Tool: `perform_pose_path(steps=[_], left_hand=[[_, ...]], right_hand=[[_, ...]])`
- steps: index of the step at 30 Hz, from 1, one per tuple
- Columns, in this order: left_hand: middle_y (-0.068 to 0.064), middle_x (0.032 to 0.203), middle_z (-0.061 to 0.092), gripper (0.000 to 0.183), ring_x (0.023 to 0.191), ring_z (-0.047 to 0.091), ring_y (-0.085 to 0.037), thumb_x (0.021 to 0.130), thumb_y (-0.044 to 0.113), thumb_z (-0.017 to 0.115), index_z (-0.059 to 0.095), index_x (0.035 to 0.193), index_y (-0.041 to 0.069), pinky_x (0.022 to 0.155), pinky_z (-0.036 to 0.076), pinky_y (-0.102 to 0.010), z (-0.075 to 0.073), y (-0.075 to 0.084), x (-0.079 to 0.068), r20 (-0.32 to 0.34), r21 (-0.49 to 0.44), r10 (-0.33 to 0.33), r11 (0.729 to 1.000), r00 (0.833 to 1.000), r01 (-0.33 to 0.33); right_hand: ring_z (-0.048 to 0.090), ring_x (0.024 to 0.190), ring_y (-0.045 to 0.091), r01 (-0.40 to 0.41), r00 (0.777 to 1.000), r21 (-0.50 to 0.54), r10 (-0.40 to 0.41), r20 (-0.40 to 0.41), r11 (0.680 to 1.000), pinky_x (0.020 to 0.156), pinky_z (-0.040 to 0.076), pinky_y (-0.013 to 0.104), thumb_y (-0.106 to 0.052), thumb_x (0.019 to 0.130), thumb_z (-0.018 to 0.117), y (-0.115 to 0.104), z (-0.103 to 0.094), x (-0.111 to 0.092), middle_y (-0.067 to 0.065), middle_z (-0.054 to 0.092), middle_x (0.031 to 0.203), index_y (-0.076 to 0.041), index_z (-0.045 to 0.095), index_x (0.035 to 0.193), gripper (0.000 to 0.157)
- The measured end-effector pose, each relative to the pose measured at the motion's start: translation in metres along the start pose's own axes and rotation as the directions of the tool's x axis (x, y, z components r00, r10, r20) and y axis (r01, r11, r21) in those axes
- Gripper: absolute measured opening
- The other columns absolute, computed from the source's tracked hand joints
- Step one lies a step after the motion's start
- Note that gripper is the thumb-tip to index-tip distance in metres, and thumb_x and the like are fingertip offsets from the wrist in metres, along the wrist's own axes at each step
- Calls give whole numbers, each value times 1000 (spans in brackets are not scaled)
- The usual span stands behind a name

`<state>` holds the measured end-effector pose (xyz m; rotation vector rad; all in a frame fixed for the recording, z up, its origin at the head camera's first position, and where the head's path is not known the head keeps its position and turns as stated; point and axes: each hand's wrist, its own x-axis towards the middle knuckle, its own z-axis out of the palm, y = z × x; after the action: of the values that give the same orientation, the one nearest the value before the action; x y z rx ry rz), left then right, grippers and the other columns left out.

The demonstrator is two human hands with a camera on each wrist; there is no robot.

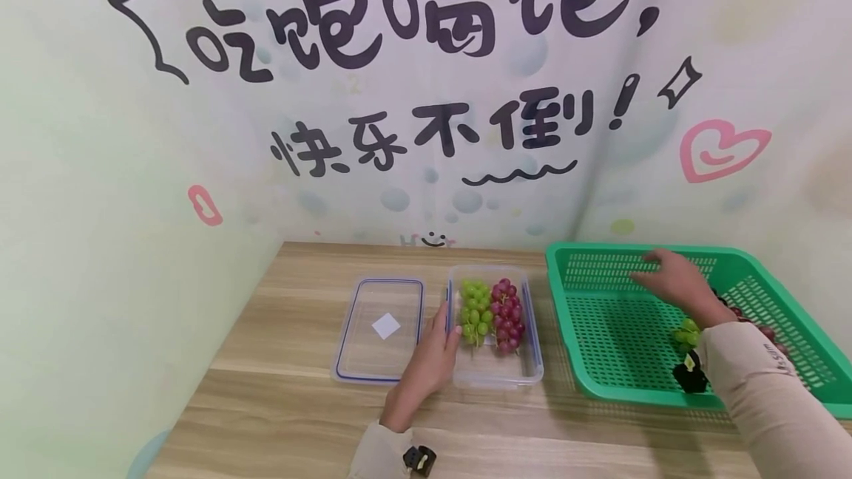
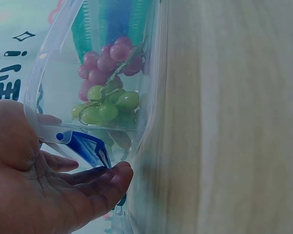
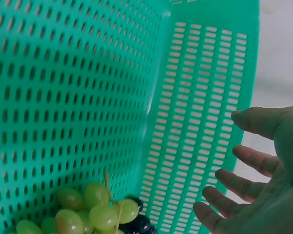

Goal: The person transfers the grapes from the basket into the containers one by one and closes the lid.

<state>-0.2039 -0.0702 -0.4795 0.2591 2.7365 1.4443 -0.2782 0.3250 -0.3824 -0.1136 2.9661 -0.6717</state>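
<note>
A clear plastic food container (image 1: 495,369) with blue clips stands on the table. In it lie a bunch of green grapes (image 1: 475,313) and a bunch of red grapes (image 1: 508,316), side by side. My left hand (image 1: 435,352) holds the container's left wall, thumb over the rim and fingers along the outside by a blue clip (image 2: 90,147). Over the green basket (image 1: 615,389) hovers my right hand (image 1: 679,283), fingers spread and holding nothing. Below it in the basket are green grapes (image 3: 100,212) and dark grapes (image 3: 139,223); my right sleeve partly hides the fruit in the head view.
The container's clear lid (image 1: 382,353), blue-edged with a white square on it, lies flat left of the container. A printed wall sheet (image 1: 399,198) rises behind the wooden table (image 1: 293,390), and another pale wall stands at the left.
</note>
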Motion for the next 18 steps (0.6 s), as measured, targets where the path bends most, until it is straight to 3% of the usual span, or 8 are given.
perform_pose_path(steps=[7, 18], left_hand=[[-33, 153, 31, 56, 141, 33, -47, 108, 21, 40, 22, 155, -4, 115, 31, -58, 1, 0, 0, -1, -5, 3, 1000, 1000, -3], [-31, 155, 29, 56, 142, 31, -46, 108, 21, 39, 21, 156, -2, 116, 30, -58, 2, 2, -1, 15, -26, -3, 1000, 1000, 4]], right_hand=[[48, 109, 61, -31, 999, -24, 30, -11, 999, 80, 48, 65, -29, 101, 53, 15, -4, -1, 47, 41, 130, 24, 36, 135, 66], [49, 103, 61, -141, 989, -55, 139, -41, 988, 73, 49, 62, -34, 99, 54, 36, -10, -7, 49, 40, 127, 26, 32, 136, 74]])
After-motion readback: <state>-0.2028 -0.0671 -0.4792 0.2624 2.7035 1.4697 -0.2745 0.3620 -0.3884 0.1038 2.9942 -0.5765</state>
